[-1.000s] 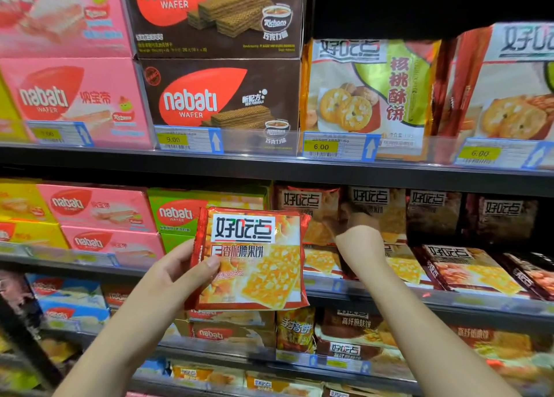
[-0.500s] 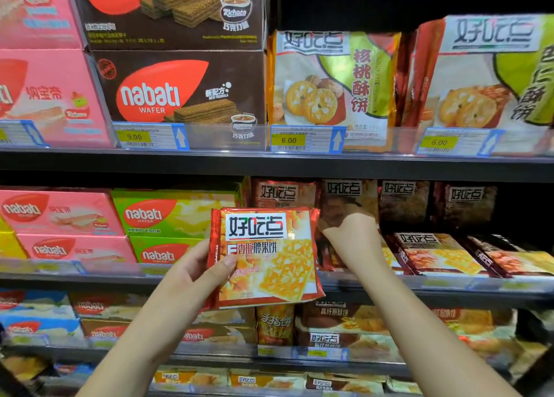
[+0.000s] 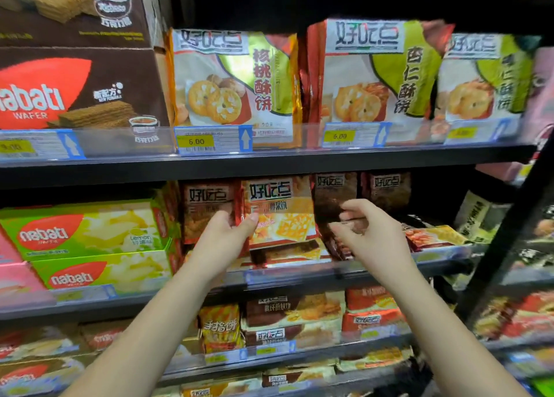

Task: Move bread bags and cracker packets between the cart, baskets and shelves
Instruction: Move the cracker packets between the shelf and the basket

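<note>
While the cracker packet point(image 3: 280, 216) stands upright at the centre of the frame, on the middle shelf point(image 3: 329, 272), its left edge is gripped by the left hand point(image 3: 220, 239). The thumb is laid across the front face and the other fingers are hidden behind. An edge grip of this kind is judged to be used so that the flat packet can be steered into the narrow slot between a like packet point(image 3: 207, 210) on its left and the dark brown packets point(image 3: 334, 197) on its right. The right hand point(image 3: 370, 231) is held just right of the packet, in front of those brown packets, with its fingers loosely curled. Whether anything is pinched or touched by them cannot be told through the blur; the hand is probably kept there to hold the neighbours aside. The packet is seen as a glossy orange wrapper with red side seams. A pale brand panel with dark Chinese characters is printed across the top, and square golden crackers are pictured below. More stock of the same kind is laid flat beneath it.
</note>
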The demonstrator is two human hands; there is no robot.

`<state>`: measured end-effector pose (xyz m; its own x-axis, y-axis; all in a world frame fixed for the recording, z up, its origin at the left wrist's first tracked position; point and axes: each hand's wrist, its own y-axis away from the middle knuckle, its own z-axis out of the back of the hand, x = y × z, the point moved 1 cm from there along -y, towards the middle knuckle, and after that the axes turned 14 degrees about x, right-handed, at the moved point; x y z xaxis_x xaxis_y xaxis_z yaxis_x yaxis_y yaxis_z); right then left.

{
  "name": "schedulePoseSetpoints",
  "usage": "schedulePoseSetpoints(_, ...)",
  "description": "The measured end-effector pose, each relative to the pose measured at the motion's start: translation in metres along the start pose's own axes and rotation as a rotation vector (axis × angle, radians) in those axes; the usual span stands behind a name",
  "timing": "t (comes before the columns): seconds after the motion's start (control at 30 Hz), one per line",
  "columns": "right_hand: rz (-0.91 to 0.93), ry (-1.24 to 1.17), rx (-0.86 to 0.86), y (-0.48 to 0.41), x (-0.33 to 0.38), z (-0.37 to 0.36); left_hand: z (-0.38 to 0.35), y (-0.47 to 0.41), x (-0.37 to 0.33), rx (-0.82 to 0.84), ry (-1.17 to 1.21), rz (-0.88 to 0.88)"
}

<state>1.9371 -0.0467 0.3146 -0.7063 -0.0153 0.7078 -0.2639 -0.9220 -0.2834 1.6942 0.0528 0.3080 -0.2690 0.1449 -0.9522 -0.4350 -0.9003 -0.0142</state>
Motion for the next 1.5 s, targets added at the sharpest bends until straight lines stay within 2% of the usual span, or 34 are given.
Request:
schedulePoseSetpoints(0.2, 0.005, -0.036, 0.011, 0.017, -0.015, 0.012, -0.022, -0.021, -0.006, -0.062, -0.168, 0.101)
schedulePoseSetpoints(0.47, 0.014, -0.015, 0.051, 0.026, -0.026, 0.013, -0.036, -0.023, -0.006, -0.100, -0.303, 0.104)
schedulePoseSetpoints(0.7, 0.024, -0.015, 0.112, 0.024, -0.022, 0.008, -0.036, -0.027, -0.007, -0.238, -0.599, 0.074)
schedulePoseSetpoints(0.87, 0.041, 0.071, 0.158, 0.020, -0.017, 0.005, -0.042, -0.026, -0.014, -0.313, -0.899, 0.035)
schedulePoseSetpoints(1.07, 0.076, 0.273, 0.221, 0.015, -0.012, 0.004, -0.047, -0.024, -0.020, -0.229, -1.059, 0.067)
schedulePoseSetpoints(1.2, 0.076, 0.471, 0.292, 0.017, 0.000, 0.008, -0.042, 0.001, -0.022, -0.265, -1.115, -0.078)
schedulePoseSetpoints(1.3, 0.133, 0.638, 0.320, 0.018, 0.014, 0.008, -0.039, 0.028, -0.027, -0.144, -1.306, -0.184)
schedulePoseSetpoints(1.37, 0.187, 0.727, 0.323, 0.020, 0.026, 0.004, -0.038, 0.044, -0.031, -0.011, -1.426, -0.092)
schedulePoseSetpoints(1.5, 0.275, 0.789, 0.355, 0.022, 0.045, -0.011, -0.031, 0.068, -0.036, 0.022, -1.544, 0.036)
